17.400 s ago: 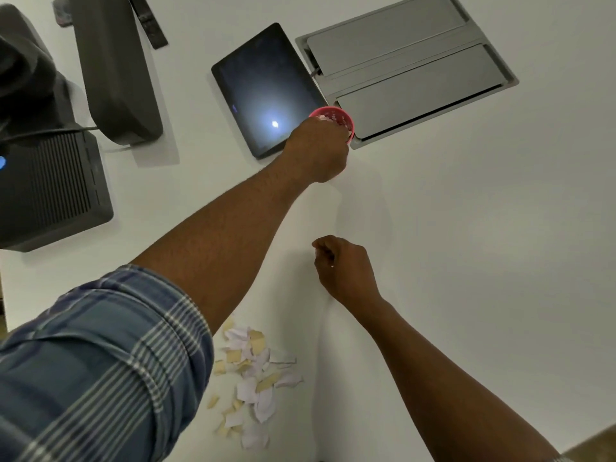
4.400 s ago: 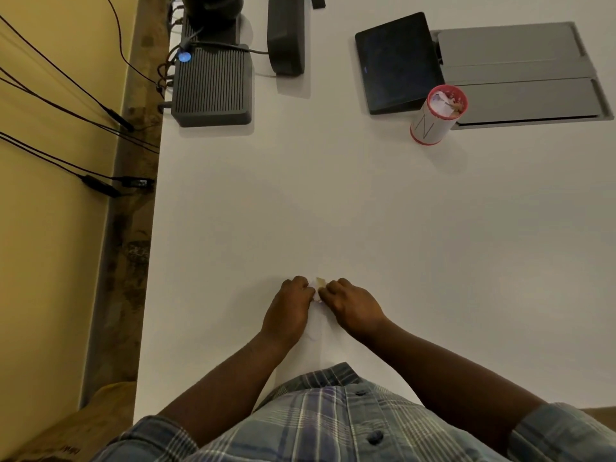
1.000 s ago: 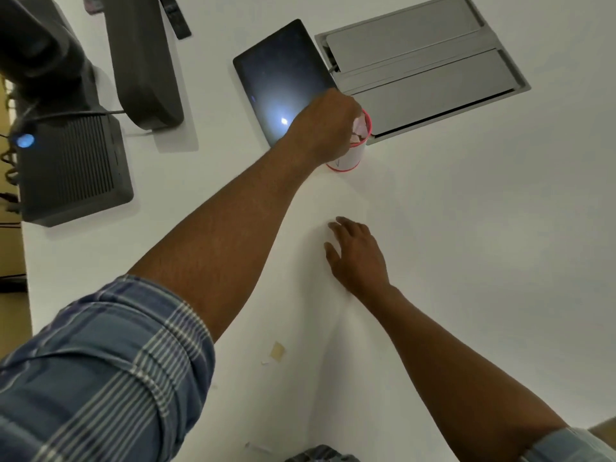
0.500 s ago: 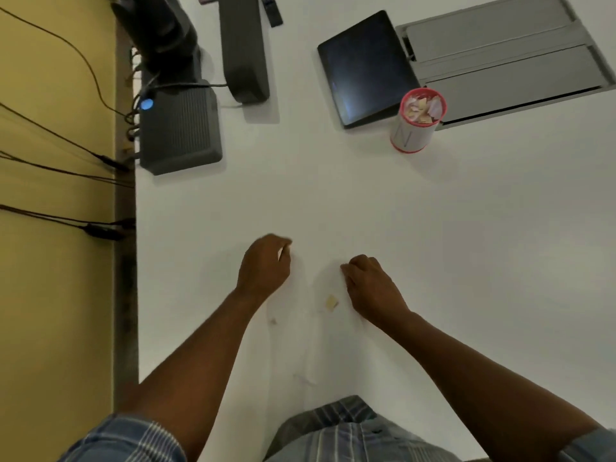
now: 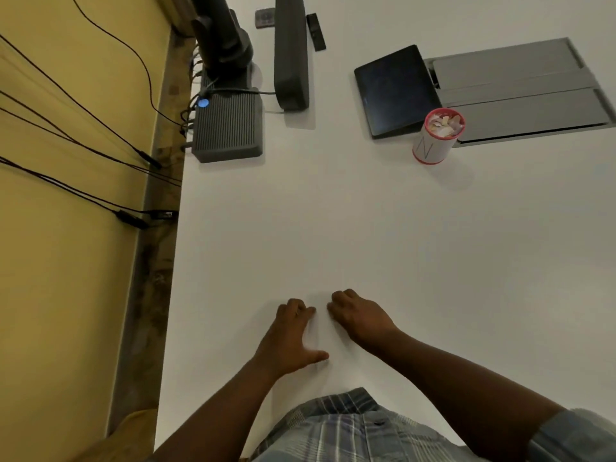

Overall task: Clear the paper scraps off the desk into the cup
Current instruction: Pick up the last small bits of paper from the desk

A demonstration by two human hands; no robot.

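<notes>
Desk [image 5: 333, 228] white | wall [image 5: 66, 261] yellow, cabled | hands [image 5: 320, 325] curled, contents unclear

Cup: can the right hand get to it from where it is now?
Probably yes. The cup stands upright, far ahead and to the right of the right hand, with bare desk between them. Nothing blocks the way, though it looks like a long stretch.
</notes>
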